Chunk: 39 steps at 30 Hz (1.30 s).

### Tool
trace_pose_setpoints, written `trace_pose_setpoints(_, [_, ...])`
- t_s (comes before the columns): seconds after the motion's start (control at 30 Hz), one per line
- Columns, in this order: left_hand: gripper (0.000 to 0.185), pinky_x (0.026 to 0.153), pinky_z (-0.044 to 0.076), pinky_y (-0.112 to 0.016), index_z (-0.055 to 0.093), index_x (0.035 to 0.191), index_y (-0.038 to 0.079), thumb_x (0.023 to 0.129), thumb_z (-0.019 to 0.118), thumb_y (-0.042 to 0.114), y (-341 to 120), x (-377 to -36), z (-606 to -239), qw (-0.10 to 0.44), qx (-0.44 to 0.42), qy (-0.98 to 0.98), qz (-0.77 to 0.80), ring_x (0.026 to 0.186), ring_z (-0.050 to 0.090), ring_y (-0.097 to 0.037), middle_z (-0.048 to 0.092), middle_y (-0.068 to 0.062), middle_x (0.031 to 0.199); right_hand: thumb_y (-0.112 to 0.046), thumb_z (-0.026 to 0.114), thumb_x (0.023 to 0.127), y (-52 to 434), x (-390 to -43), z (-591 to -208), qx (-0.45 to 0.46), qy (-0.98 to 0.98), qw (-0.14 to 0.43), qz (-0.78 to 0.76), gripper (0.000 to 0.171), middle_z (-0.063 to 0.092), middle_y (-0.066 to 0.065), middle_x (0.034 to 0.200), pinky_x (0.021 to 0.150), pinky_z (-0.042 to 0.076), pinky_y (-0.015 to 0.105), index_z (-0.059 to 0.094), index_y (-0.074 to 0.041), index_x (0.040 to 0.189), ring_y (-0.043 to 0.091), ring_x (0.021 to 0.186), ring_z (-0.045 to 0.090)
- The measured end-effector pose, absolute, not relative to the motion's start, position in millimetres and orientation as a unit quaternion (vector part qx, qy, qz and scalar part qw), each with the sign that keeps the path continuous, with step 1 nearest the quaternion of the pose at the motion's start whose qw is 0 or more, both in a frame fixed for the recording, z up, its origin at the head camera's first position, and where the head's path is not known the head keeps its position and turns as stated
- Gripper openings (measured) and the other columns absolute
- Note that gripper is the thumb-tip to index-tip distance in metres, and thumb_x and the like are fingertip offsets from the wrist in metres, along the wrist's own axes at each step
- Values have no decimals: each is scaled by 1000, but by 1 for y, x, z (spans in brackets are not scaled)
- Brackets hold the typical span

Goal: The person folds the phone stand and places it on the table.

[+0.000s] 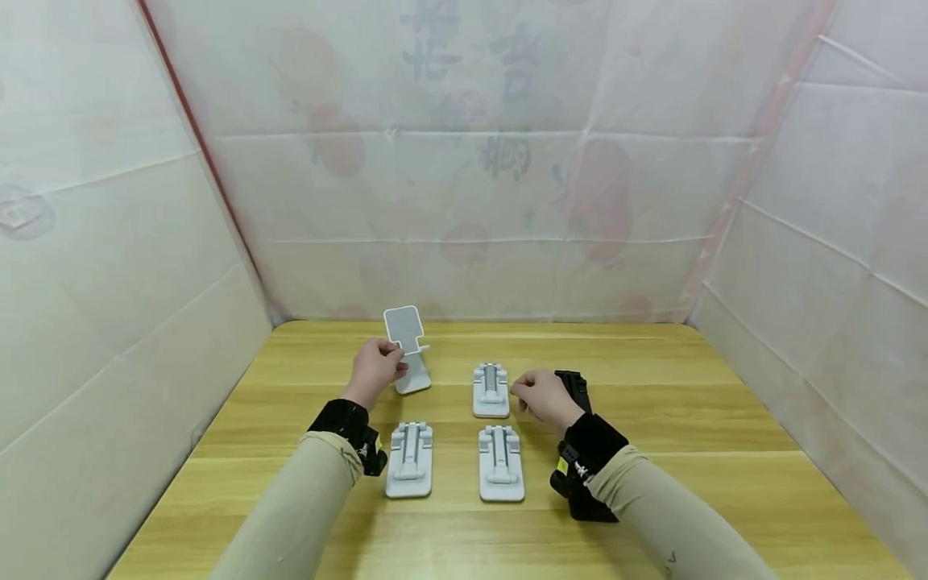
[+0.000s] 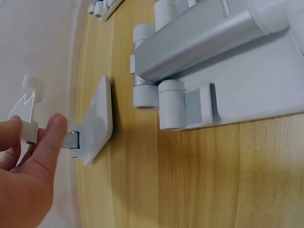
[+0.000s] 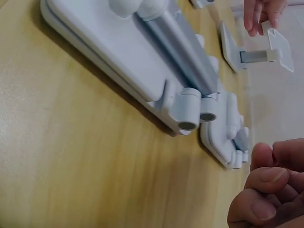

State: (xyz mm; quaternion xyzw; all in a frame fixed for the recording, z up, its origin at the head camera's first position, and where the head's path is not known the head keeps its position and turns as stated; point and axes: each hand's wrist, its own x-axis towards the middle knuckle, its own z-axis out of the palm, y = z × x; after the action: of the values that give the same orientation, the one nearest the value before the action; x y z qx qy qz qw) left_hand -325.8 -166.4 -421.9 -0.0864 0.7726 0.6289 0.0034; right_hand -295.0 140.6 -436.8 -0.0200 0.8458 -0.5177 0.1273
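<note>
An unfolded white phone stand point(image 1: 403, 329) with a grey pad stands upright at the back left. My left hand point(image 1: 375, 370) pinches it near the hinge between its upper plate and stem, while its base point(image 2: 99, 121) meets the table. Beside a folded phone stand point(image 1: 490, 391) in the back middle is my right hand point(image 1: 545, 396). Its fingers point(image 3: 266, 180) are loosely curled and hold nothing. Two more folded white stands lie nearer me, one at front left point(image 1: 409, 463) and one at front middle point(image 1: 501, 467).
To the right of the folded stands lies a black stand-like object point(image 1: 574, 388), partly hidden under the right hand and wrist. Another black piece point(image 1: 593, 506) shows below that wrist. White printed sheeting point(image 1: 471, 201) surrounds the wooden table point(image 1: 689, 387) at the back and sides.
</note>
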Motion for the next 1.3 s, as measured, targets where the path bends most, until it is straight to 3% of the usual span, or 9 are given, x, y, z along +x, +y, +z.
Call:
trace_pose_setpoints(0.27, [29, 104, 55, -38, 49, 127, -14, 107, 52, 7, -169, -316, -412, -2, -58, 708, 704, 125, 59, -43, 50, -29, 128, -20, 52, 108, 142, -293, -425, -37, 837, 121, -532, 28, 60, 10, 86, 55, 28, 34, 62, -1, 127, 19, 61, 31])
trace_pose_setpoints(0.43, [23, 99, 58, -34, 53, 119, -12, 104, 57, 5, -160, -310, -405, -7, -46, 696, 717, 118, 64, -38, 50, -25, 126, -19, 50, 109, 142, -292, -418, -47, 825, 123, -549, 28, 59, 10, 88, 59, 27, 39, 62, -2, 128, 19, 61, 31])
trace_pose_setpoints(0.67, [19, 93, 60, -28, 55, 113, -11, 101, 62, 1, -138, -297, -393, -1, -28, 665, 746, 110, 69, -32, 50, -23, 127, -24, 52, 109, 138, -289, -407, -55, 813, 126, -566, 22, 60, 19, 95, 68, 33, 44, 66, -13, 121, 20, 65, 33])
trace_pose_setpoints(0.9, [15, 91, 61, -29, 60, 109, -10, 98, 65, -2, -117, -278, -384, 8, -5, 650, 760, 104, 72, -28, 52, -21, 127, -37, 54, 107, 133, -287, -394, -108, 796, 125, -583, 31, 58, 10, 90, 70, 35, 37, 66, -15, 125, 21, 68, 35])
trace_pose_setpoints(1.03, [13, 91, 61, -30, 62, 107, -8, 97, 67, -2, -108, -269, -384, 20, 4, 648, 761, 103, 73, -28, 54, -18, 124, -42, 56, 105, 130, -287, -387, -124, 777, 126, -604, 39, 58, 10, 91, 69, 34, 39, 64, -15, 132, 20, 68, 36])
trace_pose_setpoints(1.13, [12, 91, 61, -31, 63, 106, -8, 97, 67, -1, -103, -264, -386, 29, 12, 651, 758, 102, 73, -28, 55, -17, 124, -42, 59, 104, 127, -287, -384, -121, 768, 129, -615, 41, 59, 10, 91, 67, 33, 39, 64, -13, 134, 20, 67, 36])
trace_pose_setpoints(1.3, [12, 91, 61, -31, 63, 105, -7, 96, 68, -1, -95, -258, -390, 36, 26, 665, 745, 102, 74, -27, 57, -17, 125, -29, 64, 103, 125, -288, -382, -104, 759, 131, -629, 39, 62, 7, 88, 62, 36, 27, 62, -7, 135, 17, 66, 42])
